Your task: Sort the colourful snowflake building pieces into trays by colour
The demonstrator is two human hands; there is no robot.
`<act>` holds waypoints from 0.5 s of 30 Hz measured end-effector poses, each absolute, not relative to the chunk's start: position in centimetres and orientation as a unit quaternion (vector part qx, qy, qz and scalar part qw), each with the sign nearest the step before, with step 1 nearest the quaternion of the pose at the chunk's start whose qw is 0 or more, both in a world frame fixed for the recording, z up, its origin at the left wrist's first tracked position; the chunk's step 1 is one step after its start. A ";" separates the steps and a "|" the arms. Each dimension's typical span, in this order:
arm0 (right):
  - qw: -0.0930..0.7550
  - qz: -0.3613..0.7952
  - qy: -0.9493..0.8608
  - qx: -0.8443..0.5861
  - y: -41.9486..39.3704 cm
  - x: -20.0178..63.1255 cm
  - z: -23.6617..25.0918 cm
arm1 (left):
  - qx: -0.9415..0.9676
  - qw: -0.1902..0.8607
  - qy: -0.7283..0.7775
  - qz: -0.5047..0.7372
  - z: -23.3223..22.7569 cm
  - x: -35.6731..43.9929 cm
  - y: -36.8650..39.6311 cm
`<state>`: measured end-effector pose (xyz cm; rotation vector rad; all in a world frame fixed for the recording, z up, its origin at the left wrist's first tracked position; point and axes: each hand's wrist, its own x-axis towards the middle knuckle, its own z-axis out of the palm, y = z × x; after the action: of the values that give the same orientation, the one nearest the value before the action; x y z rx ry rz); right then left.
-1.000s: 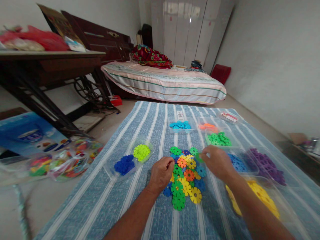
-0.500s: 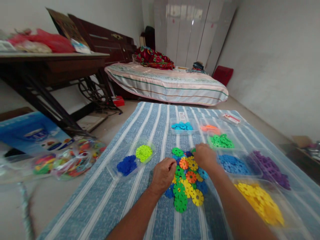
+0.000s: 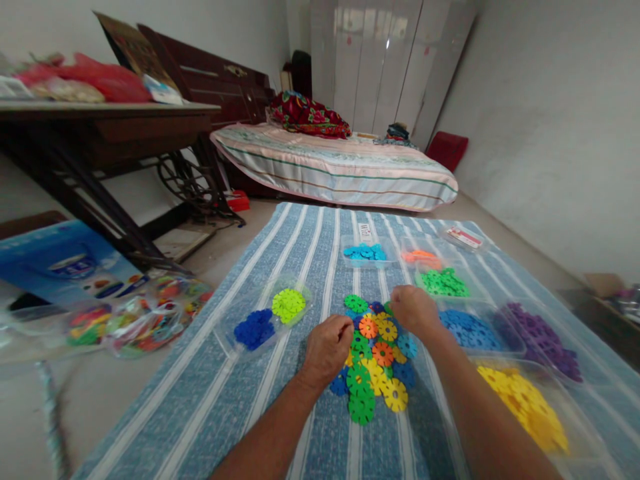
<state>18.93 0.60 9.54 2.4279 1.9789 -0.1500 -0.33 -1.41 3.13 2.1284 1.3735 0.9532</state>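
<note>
A big bedroom is showing, with a bed (image 3: 335, 170) far back and a dark counter (image 3: 100, 127) on the left; a blue striped cloth (image 3: 225, 393) is lying soft and flat on the floor, holding clear trays (image 3: 480, 330) of sorted pieces. In the middle of the cloth a pile of flower discs (image 3: 375, 357) is sitting; they are looking light, stiff and a bit slippery, so pinching one by its notched rim seems best. The left hand (image 3: 327, 347) is curling shut at the pile's left edge; the right hand (image 3: 413, 310) is curling over the top edge, and I cannot tell if either is holding a disc.
</note>
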 end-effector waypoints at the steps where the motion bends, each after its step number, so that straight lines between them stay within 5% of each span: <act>1: -0.001 -0.047 0.632 0.774 0.7 19.4 10.1 | 0.769 0.214 0.495 0.344 3.2 -0.3 -1.4; 9: -0.040 0.055 0.531 0.844 1.3 23.9 15.4 | 0.770 0.214 0.496 0.339 3.2 -0.3 -1.4; 15: -0.022 -0.055 0.700 0.712 1.0 17.8 12.5 | 0.770 0.217 0.494 0.342 3.3 -0.3 -1.5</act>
<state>17.78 1.05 12.50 2.2685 2.2293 -0.1753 -0.31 -1.49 3.34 2.1316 1.3675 0.9469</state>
